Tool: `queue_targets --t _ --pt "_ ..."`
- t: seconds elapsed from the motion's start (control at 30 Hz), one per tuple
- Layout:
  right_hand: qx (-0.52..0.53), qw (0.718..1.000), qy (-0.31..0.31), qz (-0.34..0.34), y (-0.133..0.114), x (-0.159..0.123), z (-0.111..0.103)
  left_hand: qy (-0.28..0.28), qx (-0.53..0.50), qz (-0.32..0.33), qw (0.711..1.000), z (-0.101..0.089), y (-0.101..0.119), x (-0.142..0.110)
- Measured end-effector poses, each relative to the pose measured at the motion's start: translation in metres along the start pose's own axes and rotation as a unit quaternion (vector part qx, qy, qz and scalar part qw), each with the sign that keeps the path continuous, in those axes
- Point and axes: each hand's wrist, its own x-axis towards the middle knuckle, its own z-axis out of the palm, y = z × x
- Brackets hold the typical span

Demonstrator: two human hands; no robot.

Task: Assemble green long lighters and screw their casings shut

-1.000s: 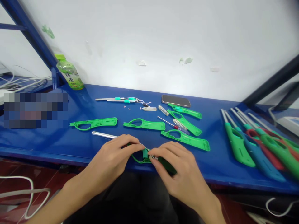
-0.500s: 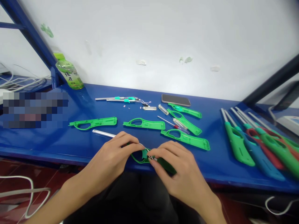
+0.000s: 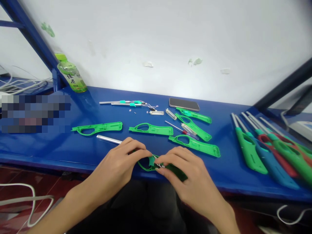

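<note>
At the table's front edge lies a part-assembled green utility lighter [image 3: 146,167], its long silver metal tube [image 3: 108,139] reaching out to the left. My left hand [image 3: 124,159] is closed over the joint between tube and casing, fingertips pressed near the teal trigger [image 3: 152,160]. Thin white wires [image 3: 159,165] curve inside the open casing half just right of the trigger. My right hand [image 3: 187,172] pinches at these wires with thumb and index finger. Its palm hides much of the handle end.
Green casing halves [image 3: 152,130] lie beyond my hands, with a screwdriver [image 3: 181,130], clear fuel tanks [image 3: 156,112] and wired metal tubes [image 3: 126,104]. A phone [image 3: 184,104] lies at the back. Assembled lighters [image 3: 251,151] are piled right; a bottle [image 3: 71,74] stands back left.
The white wires have shifted slightly at my right fingertips and show more beside the trigger. My left hand keeps nearly the same place on the lighter.
</note>
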Motion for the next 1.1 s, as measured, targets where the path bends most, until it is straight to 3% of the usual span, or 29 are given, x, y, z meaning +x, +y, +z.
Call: queue_targets --t 0.2,0.43,1.1 --pt "0.063 0.997 0.003 0.044 0.002 0.0 -0.0032 0.002 -0.002 -0.004 1.0 0.0006 0.0011 -0.0016" --pt "0.066 0.994 -0.002 0.082 0.0016 0.0019 -0.0063 0.002 0.0 0.004 1.0 0.0011 0.0009 -0.001" --pt "0.04 0.998 0.003 0.057 -0.0021 -0.0005 -0.0064 0.001 -0.011 -0.004 1.0 -0.0038 0.0038 -0.0005"
